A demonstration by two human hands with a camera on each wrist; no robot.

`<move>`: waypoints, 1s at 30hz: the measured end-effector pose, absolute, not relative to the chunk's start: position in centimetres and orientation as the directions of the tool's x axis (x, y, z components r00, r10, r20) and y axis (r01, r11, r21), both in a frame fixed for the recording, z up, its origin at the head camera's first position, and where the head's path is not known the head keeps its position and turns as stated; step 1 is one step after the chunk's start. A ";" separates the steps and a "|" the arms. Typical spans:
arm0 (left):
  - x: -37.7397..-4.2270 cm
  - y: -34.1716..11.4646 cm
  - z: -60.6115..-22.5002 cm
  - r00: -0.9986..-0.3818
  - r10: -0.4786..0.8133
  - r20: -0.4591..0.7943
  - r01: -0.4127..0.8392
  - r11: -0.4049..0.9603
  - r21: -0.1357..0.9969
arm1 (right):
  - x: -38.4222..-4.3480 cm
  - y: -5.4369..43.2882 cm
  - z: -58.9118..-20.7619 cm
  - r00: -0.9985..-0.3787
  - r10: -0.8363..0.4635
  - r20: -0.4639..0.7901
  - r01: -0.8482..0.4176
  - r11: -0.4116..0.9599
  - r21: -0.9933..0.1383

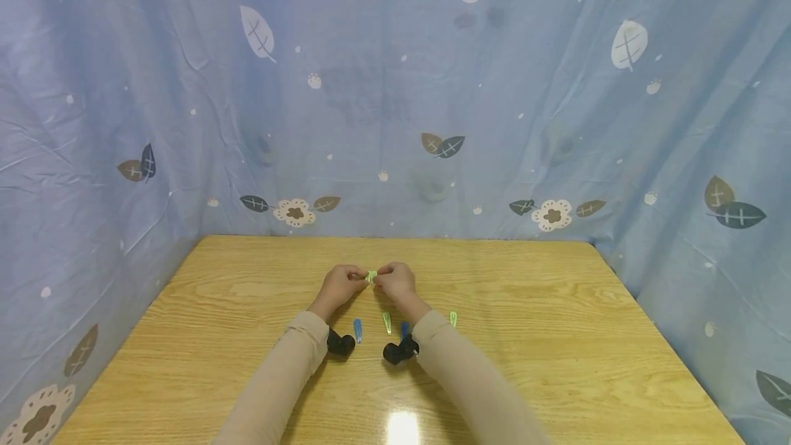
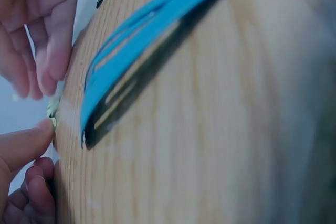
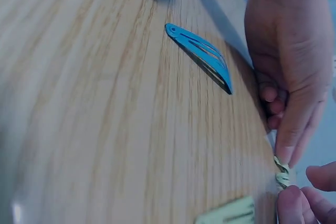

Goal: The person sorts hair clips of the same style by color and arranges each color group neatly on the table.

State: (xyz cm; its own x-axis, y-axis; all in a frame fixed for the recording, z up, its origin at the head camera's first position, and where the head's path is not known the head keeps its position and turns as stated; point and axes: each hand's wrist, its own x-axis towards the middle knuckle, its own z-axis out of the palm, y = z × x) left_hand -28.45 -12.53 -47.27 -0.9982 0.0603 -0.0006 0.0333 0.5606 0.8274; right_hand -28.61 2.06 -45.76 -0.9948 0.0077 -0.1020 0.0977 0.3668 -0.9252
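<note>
No legible txt, labels, brands, nos. or signs in head, L-wrist or R-wrist view.

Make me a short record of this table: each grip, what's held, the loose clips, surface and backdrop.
Held: small yellow-green item; cannot tell whether one clip or more
Left grip: bare hand, pinching it
Right grip: bare hand, pinching it too
Loose blue: slotted teardrop-shaped blue hair clip; second blue clip, partly hidden
Loose green: tapered yellow-green hair clip; second yellow-green clip, farther right
Surface: light wood-grain table
Backdrop: blue fabric curtain, leaf-and-flower print
</note>
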 end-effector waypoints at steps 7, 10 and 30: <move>-28.7 -12.7 -47.8 -0.998 0.058 -0.011 0.023 0.554 0.832 | -28.1 3.9 -45.4 -0.990 -0.043 -0.135 0.120 0.261 -0.958; -28.8 -12.8 -47.9 -0.998 0.062 -0.006 0.030 0.557 0.830 | -27.7 4.8 -44.9 -0.989 -0.069 -0.131 0.112 0.231 -0.967; -28.8 -12.9 -47.6 -0.997 0.077 0.001 0.043 0.547 0.836 | -23.2 12.4 -44.5 -0.990 -0.142 -0.027 0.002 0.173 -0.985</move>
